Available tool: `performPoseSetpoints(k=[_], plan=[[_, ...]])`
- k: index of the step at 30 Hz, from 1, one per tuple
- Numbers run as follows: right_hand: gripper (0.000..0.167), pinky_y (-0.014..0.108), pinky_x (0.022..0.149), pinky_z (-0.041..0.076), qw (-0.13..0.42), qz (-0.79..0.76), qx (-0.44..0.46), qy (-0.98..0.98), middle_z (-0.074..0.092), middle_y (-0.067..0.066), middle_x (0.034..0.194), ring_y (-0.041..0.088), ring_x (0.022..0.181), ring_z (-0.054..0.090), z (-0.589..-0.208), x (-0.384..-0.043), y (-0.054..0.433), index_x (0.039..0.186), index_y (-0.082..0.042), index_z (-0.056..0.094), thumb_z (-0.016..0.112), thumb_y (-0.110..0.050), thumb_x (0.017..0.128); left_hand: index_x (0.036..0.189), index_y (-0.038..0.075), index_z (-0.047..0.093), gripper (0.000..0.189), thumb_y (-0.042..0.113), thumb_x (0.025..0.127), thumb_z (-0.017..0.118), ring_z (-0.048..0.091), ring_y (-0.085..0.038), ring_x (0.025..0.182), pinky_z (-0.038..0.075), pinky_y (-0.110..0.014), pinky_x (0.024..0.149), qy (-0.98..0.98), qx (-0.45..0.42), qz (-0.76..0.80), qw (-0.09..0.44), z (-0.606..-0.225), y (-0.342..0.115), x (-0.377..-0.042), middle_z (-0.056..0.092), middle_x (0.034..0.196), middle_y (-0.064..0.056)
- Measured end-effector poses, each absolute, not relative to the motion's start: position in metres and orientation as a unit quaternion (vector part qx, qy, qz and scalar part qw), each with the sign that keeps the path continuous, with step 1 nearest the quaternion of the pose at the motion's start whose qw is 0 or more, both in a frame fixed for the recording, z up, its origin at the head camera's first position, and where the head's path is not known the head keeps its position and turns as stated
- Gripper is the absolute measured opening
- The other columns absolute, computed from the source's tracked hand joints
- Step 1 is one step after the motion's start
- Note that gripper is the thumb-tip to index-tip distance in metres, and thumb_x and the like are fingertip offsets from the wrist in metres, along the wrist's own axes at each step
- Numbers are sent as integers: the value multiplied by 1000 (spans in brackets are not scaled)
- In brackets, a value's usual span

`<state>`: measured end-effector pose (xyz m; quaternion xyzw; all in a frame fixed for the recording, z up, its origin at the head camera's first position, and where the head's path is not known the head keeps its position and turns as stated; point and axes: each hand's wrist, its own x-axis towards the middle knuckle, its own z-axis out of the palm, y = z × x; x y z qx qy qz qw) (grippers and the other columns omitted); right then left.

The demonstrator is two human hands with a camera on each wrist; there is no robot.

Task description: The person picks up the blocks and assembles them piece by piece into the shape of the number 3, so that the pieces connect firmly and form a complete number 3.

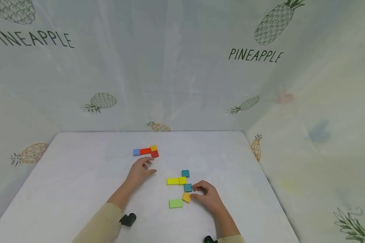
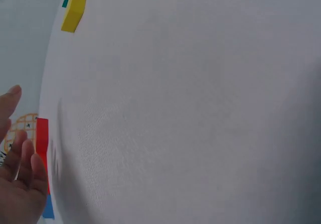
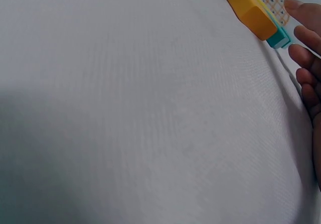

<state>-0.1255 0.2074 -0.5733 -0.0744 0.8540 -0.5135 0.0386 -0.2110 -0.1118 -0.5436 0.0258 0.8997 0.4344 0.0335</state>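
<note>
Here, at a white surface, a left hand and a right hand had thumbs and fingers loosely parted, the left near a dark-red block, the right beside an orange block, contact there appearing uncertain.

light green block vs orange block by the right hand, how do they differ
The light green block is oblong; the orange block looks nearly square. The light green block lies almost straight across the head view, the orange block askew. The orange block is nearer the right hand than the light green block. Both rest on the table.
</note>
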Motion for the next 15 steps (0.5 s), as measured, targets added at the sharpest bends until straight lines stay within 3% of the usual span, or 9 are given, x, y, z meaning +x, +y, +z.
performPoseSetpoints(k=[8,15], plan=[[25,27,82,47,33,-515,-76,853,64,-8,93,15,88,57,-575,-126,208,101,-22,71,82,-28,80,126,8,60,53,20,80,82,54,-21,85,48,-31,75,888,-5,461,9,-555,-112,-234,61,94,-3],[24,28,83,47,35,-513,-66,855,63,-7,93,15,88,57,-568,-124,205,101,-20,71,81,-27,80,128,14,62,54,26,79,82,50,-18,70,39,-31,62,907,-11,420,-2,-560,-111,-245,58,82,3]])
